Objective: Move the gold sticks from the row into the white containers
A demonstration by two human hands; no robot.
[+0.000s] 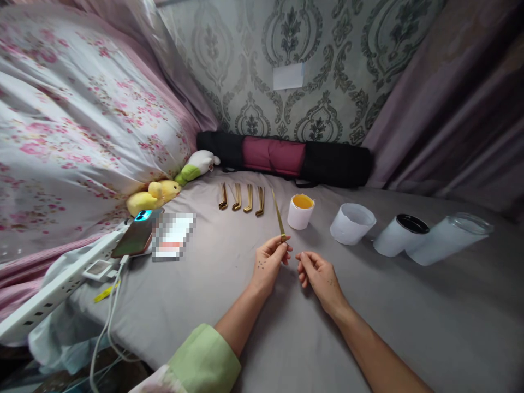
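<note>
Left of the cup (300,218), the left hand (268,262) pinches a gold strip (278,214); the right hand (319,275), loosely curled, seemingly empty, is on the cup's near side. Handling the strip seems the step; moving it calls for a steady pinch.

Left fingers (280,252) pinch 1 gold strip (278,215) near 4 gold bundles (248,206).

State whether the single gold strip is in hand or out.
In: the left hand pinches the gold strip at its near end.
</note>
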